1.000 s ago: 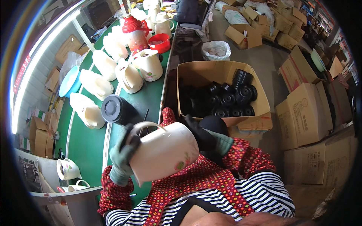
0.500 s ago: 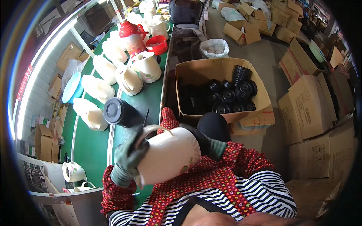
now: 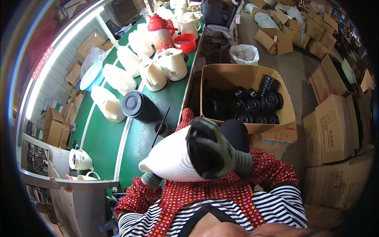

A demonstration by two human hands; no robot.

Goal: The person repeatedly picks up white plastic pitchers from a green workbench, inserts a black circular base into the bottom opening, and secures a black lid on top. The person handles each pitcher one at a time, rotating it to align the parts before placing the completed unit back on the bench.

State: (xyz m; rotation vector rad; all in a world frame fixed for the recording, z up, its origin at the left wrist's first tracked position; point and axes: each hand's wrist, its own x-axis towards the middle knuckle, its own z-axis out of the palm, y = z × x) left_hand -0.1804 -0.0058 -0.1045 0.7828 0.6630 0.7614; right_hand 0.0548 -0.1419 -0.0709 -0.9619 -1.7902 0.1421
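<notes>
A white jug body [image 3: 167, 156] lies tilted across my lap, its spout end toward the left and its wide end toward the right. My right hand [image 3: 215, 144], in a grey-green glove with dark coating, is closed round a black round base [image 3: 196, 156] at the wide end. Slight motion blur softens those fingers. Of my left hand [image 3: 152, 179] only the glove cuff and a bit of the back show under the spout end; the jug hides its fingers. On the bench beside the jug are a small dark cup [image 3: 163, 129] and a thin black stick [image 3: 161, 126].
Several white jugs [image 3: 120, 79] stand or lie on the green bench [image 3: 98, 138], near a black lidded canister [image 3: 140, 106], a red thermos [image 3: 161, 33] and a red bowl [image 3: 185, 42]. A carton [image 3: 290, 106] of black parts stands ahead; more cartons [image 3: 327, 130] are at right.
The jug has turned, so its handle no longer shows. The black base has come to its wide end in my right hand. My left hand has slipped beneath the jug. The view has shifted.
</notes>
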